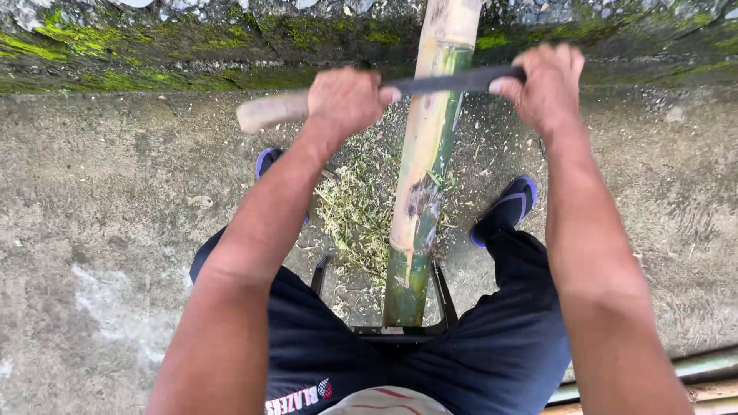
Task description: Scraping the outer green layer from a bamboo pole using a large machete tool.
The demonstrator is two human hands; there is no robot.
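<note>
**Blade across the bamboo, both hands on it**

I sit with the bamboo pole running out between my knees, its near end resting on a dark metal frame and its far end reaching the mossy wall. My left hand is curled tight round the pale wooden handle of the knife. My right hand grips the far end of the dark blade, fingers folded over it, though I cannot tell how my palm sits against the edge. The blade lies crosswise on the pole, on the yellowish scraped part; nearer me the skin is green.

What worries me is that right hand: it holds bare steel, and if the blade catches on a joint and jerks, the edge could bite into my fingers. The pole looks only propped, not clamped, so a hard pull might roll or slide it off the frame toward my legs. My shoes stand either side of it among the loose shavings, which could be slippery on concrete if I brace hard.
</note>
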